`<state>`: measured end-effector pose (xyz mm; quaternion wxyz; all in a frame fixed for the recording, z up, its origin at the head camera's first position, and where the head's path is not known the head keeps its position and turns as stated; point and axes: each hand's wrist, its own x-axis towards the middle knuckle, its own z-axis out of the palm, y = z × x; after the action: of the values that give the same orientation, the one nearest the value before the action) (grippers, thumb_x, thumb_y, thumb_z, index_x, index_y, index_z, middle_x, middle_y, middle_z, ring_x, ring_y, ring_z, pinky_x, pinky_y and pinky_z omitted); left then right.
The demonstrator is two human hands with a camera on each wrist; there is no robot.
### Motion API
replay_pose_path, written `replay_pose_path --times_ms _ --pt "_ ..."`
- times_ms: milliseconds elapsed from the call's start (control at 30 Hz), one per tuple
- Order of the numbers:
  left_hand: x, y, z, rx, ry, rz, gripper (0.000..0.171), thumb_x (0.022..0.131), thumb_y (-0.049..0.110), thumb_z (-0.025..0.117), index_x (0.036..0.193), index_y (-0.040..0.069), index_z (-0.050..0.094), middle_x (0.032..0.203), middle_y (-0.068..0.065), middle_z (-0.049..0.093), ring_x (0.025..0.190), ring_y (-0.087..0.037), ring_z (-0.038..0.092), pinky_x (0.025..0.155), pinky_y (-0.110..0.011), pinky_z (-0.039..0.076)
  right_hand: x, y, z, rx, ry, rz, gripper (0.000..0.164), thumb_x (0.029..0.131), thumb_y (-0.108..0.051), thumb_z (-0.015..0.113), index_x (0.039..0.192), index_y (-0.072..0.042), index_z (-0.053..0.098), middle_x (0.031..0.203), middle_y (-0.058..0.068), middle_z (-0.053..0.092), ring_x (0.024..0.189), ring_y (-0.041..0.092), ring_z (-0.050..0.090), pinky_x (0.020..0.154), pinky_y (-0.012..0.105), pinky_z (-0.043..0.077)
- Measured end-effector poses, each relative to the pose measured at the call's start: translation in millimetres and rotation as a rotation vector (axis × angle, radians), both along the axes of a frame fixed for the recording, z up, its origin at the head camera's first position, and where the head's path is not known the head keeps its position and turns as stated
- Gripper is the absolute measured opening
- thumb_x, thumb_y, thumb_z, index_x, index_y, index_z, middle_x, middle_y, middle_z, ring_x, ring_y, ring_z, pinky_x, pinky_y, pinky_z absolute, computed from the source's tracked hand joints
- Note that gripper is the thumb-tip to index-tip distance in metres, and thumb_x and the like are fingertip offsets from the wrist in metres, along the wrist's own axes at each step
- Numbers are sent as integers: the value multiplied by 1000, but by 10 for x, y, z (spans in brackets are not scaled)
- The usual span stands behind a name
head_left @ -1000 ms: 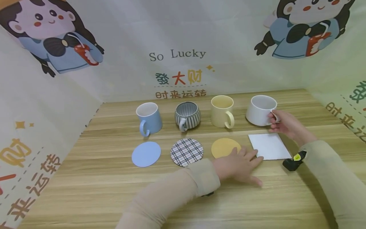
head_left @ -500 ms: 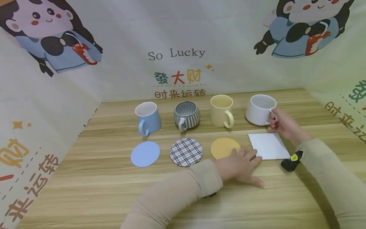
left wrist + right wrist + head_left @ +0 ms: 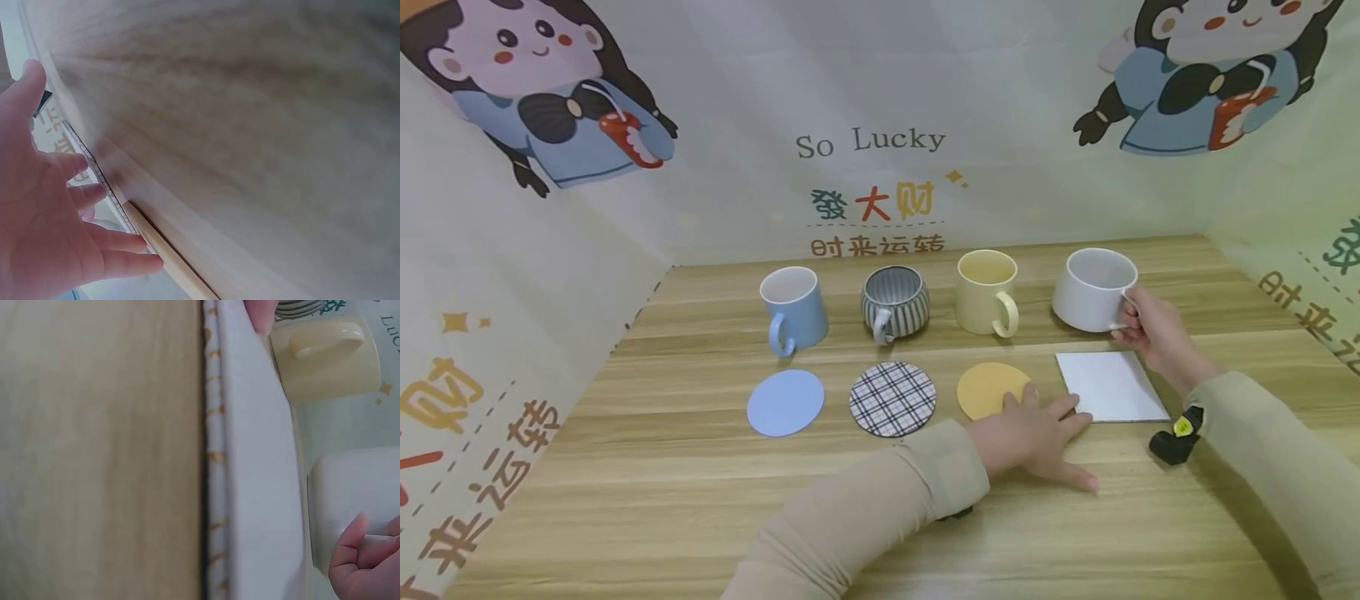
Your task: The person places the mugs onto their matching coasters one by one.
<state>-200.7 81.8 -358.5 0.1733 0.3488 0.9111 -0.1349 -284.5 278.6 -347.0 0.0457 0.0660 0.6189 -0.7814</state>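
Observation:
My right hand (image 3: pixel 1163 333) pinches the handle of a white mug (image 3: pixel 1084 300), which stands upright behind a white square coaster (image 3: pixel 1112 387). In the right wrist view, thumb and fingers (image 3: pixel 351 540) close on that handle at the side of the mug (image 3: pixel 334 487). My left hand (image 3: pixel 1036 437) is spread with its fingers straight. Its fingertips reach the near right part of a round yellow coaster (image 3: pixel 988 385) and the left edge of the white coaster. The left wrist view has the palm (image 3: pixel 50 231) beside the thin coaster edges.
Left of the white mug stand a yellow mug (image 3: pixel 981 296), a grey striped cup (image 3: pixel 906 308) and a blue mug (image 3: pixel 805 312). In front lie a plaid round coaster (image 3: pixel 892 398) and a blue round one (image 3: pixel 786 403). A printed cloth (image 3: pixel 737 183) hangs behind the wooden table (image 3: pixel 625 500).
The white mug, held by its handle in my right hand, has shifted slightly to the right. My left hand stays nearly in place, and the coasters and other mugs have not moved.

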Motion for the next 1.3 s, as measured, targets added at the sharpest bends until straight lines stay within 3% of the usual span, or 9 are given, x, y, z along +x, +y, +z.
replay_pose_path --times_ms 533,833,1300 --pt "-7 12 -34 14 -2 5 83 76 79 35 145 41 8 153 17 2 139 -30 11 108 -48 20 219 104 102 126 90 102 38 95 -16 31 58 -15 39 50 -7 36 44 8 33 56 20 42" --pt "0 4 -28 38 7 -16 83 76 77 37 145 38 11 153 13 5 140 -27 10 111 -43 15 405 172 137 200 52 148 37 96 -17 30 59 -15 37 52 -5 35 47 12 32 60 22 43" --pt "-4 -6 -21 28 20 -49 84 77 78 35 146 35 12 154 10 6 140 -26 9 111 -40 17 646 221 79 301 32 213 38 97 -17 28 60 -15 36 52 -6 34 48 13 35 61 21 45"
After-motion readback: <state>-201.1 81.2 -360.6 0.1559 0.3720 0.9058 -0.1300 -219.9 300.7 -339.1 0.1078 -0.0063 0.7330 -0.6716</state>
